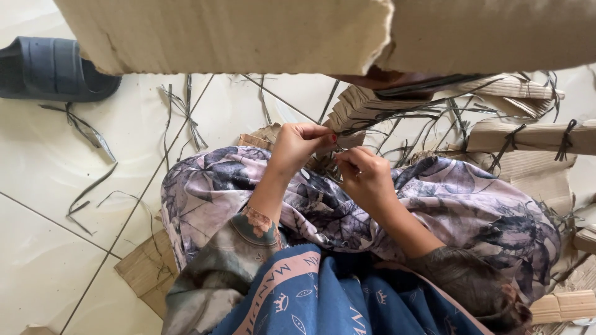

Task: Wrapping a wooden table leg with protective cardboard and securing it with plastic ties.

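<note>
Person is sitting on a white tiled floor (43, 186), both hands meeting over the lap. Left hand (297, 147) is pinching shut on a thin dark strap strip (372, 124), fingers curled tight, red-painted thumbnail showing. Right hand (366, 177) is closing in a loose fist just beside it, fingertips touching the same strip; exactly what it is gripping is hidden. The strip is running from the fingers toward a folded cardboard bundle (360, 105) just beyond the knees. The strip is looking light, limp and narrow, likely slippery, so it is best pinched near the end. The cardboard is looking stiff but light and easily creased, best held by its folded edges. Tied cardboard bundles (528, 136) are lying to the right, loose strip offcuts (87, 133) scattered on the tiles, a dark slipper (49, 68) upper left.
</note>
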